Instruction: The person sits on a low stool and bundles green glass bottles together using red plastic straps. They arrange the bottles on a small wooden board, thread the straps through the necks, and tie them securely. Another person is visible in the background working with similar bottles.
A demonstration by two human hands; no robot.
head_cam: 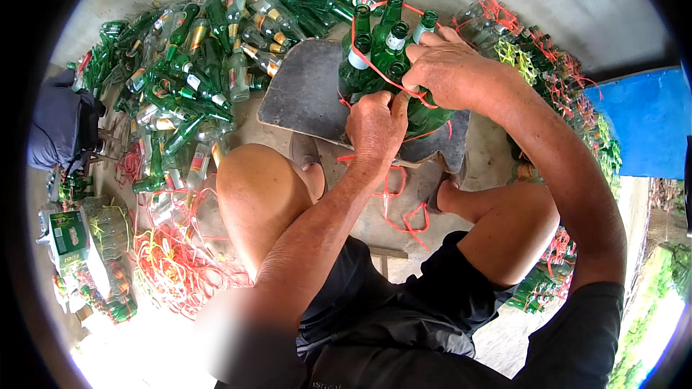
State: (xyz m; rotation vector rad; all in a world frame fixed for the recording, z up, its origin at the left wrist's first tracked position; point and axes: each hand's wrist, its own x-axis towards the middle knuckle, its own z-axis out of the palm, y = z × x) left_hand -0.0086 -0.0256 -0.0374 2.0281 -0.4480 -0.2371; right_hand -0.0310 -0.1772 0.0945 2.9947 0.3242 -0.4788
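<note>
Several upright green glass bottles (pixel 381 46) stand bunched on a dark, worn board (pixel 308 89) in front of my knees. Red plastic twine (pixel 373 66) runs around and across their necks, and more of it circles them low down. My left hand (pixel 377 119) is at the near side of the bunch, its thumb and index finger pinching the twine. Just beyond it, my right hand (pixel 448 67) reaches over the right-hand bottles with bent fingers at the same twine. The fingertips of both hands nearly meet. My right hand hides some bottles, and its exact hold is partly covered.
A large heap of loose glass bottles (pixel 216 48) lies at the left and back against the wall. Tangled red twine (pixel 173 265) lies on the floor at lower left. Tied bottle bundles (pixel 562 75) line the right, beside a blue panel (pixel 643 121). Loose twine (pixel 408 221) lies between my feet.
</note>
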